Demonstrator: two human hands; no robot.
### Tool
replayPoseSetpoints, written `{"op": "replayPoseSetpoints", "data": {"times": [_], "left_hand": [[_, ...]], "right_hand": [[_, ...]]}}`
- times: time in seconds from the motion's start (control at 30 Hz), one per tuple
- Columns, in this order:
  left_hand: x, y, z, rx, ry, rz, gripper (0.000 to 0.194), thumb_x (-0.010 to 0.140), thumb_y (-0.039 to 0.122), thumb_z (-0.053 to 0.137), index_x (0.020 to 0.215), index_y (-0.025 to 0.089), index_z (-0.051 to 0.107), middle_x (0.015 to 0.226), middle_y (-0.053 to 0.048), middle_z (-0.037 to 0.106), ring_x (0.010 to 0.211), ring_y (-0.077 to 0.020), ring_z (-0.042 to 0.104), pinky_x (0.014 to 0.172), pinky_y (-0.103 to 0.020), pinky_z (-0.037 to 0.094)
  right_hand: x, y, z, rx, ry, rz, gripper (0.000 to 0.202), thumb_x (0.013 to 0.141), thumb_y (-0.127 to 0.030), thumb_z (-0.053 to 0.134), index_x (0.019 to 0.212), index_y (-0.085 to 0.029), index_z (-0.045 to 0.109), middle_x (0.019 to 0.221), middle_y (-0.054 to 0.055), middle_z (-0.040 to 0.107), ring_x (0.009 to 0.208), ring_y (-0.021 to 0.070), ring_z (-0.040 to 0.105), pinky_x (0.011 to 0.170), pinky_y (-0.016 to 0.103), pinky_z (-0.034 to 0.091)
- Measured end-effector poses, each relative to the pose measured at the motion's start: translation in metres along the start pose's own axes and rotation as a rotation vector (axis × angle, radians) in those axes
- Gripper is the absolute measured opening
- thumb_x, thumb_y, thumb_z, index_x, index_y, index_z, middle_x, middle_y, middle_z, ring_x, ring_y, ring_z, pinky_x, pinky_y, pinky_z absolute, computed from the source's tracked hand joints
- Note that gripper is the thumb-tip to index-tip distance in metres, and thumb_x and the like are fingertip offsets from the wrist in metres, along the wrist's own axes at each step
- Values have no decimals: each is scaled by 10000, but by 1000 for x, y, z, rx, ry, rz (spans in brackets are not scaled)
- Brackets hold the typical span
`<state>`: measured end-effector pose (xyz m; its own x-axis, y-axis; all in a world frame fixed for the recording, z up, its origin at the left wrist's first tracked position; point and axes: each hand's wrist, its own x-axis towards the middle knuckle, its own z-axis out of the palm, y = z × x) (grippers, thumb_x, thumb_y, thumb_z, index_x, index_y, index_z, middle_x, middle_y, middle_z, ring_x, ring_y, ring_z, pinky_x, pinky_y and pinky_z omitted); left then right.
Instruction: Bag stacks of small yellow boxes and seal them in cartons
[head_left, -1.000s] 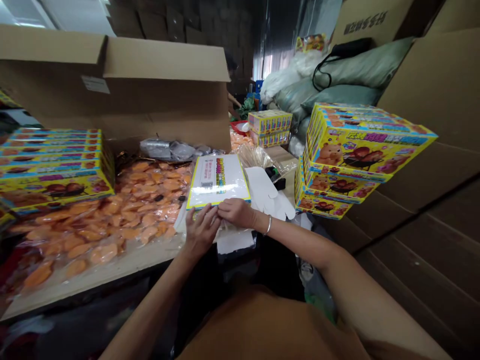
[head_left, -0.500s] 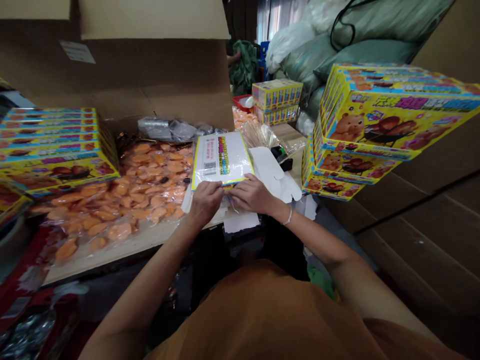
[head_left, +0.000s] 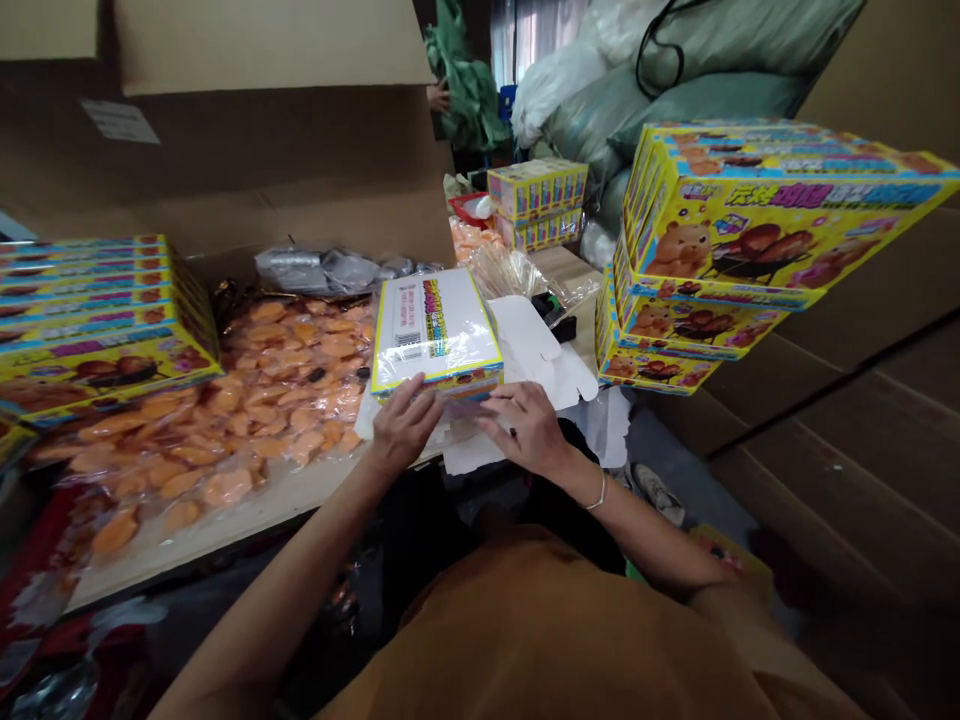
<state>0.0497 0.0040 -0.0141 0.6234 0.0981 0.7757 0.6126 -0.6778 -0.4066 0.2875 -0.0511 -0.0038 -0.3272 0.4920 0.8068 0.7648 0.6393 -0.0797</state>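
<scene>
"How are the left hand [head_left: 405, 430] and right hand [head_left: 532, 430] being held?"

"Apart. The near edge of the box [head_left: 450, 322] is being touched by the left; whether it is being gripped cannot be told. The right is being held with fingers parted, just off the near right corner."

"And the box?"

"It is being kept just beyond both hands, white face up, the left being nearer. Its longer axis cannot be told."

"Around it?"

"Orange pieces [head_left: 262, 365] are being kept to its left, card [head_left: 529, 335] and a stack [head_left: 750, 235] to its right."
</scene>
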Motion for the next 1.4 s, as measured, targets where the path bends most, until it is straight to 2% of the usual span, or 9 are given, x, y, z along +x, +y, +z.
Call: {"op": "replayPoseSetpoints", "data": {"times": [0.17, 0.3, 0.47, 0.57, 0.7, 0.87, 1.03, 1.2, 1.4], "left_hand": [[-5, 1, 0, -30, -48, -36, 201, 934, 72, 591, 1054, 200, 690, 982, -69, 747, 1335, -289, 564, 1031, -420, 516], [-4, 4, -2, -43, -70, -73, 180, 933, 85, 593, 1014, 212, 692, 1098, -92, 741, 1349, -279, 554, 1056, -421, 512], [1, 6, -3, -25, -91, -90, 98, 921, 141, 641, 932, 234, 670, 1405, -93, 629, 1356, -282, 543, 1125, -527, 430], [7, 3, -1, -6, -89, -42, 93, 932, 148, 631, 928, 237, 656, 1322, -72, 687, 1312, -280, 579, 1140, -581, 379], [16, -6, 4, -48, -77, 5, 117, 941, 109, 591, 992, 198, 649, 1139, -99, 750, 1099, -227, 686, 1013, -426, 509], [22, -11, 8, -106, -31, -7, 130, 937, 98, 583, 1004, 193, 641, 1036, -102, 744, 962, -218, 687, 897, -389, 538], [23, -9, 11, -115, 32, -16, 125, 909, 103, 637, 988, 198, 618, 967, -89, 735, 864, -214, 657, 839, -386, 532], [24, -9, 13, -124, 38, -65, 116, 910, 122, 644, 928, 224, 594, 930, -63, 723, 827, -204, 631, 825, -385, 518], [23, -11, 15, -167, 31, -137, 126, 918, 148, 637, 856, 235, 568, 899, -50, 704, 833, -211, 607, 822, -387, 499]], "right_hand": [[39, 35, 18, -62, -71, -248, 246, 1028, -228, 483, 1197, -195, 659, 1228, 104, 646, 1133, 230, 542, 943, 395, 424], [51, 52, 44, -35, -167, -407, 252, 1052, -261, 444, 1064, -187, 685, 934, 73, 663, 875, 200, 542, 804, 368, 437], [48, 52, 41, -26, -201, -452, 318, 1070, -228, 379, 956, -198, 674, 789, 46, 607, 757, 189, 498, 701, 353, 420], [50, 52, 36, -31, -221, -524, 315, 1068, -209, 389, 918, -199, 666, 773, 30, 596, 736, 174, 493, 690, 337, 423], [53, 53, 38, -57, -211, -565, 353, 1062, -180, 395, 824, -193, 655, 745, 20, 591, 716, 161, 485, 677, 324, 419], [44, 52, 34, -22, -188, -463, 295, 1064, -208, 411, 973, -202, 691, 827, 25, 663, 777, 168, 523, 739, 333, 424], [11, 17, 32, 19, -137, -173, 415, 941, -566, 589, 1002, -173, 703, 956, 85, 697, 922, 239, 548, 904, 428, 402], [-12, -8, 34, -180, -139, 5, 237, 958, -202, 547, 740, -178, 637, 758, 59, 628, 775, 211, 499, 766, 378, 350], [-12, 13, 3, -84, -122, 190, 198, 966, -235, 492, 815, -180, 607, 823, 75, 636, 814, 222, 528, 792, 375, 365]]}}
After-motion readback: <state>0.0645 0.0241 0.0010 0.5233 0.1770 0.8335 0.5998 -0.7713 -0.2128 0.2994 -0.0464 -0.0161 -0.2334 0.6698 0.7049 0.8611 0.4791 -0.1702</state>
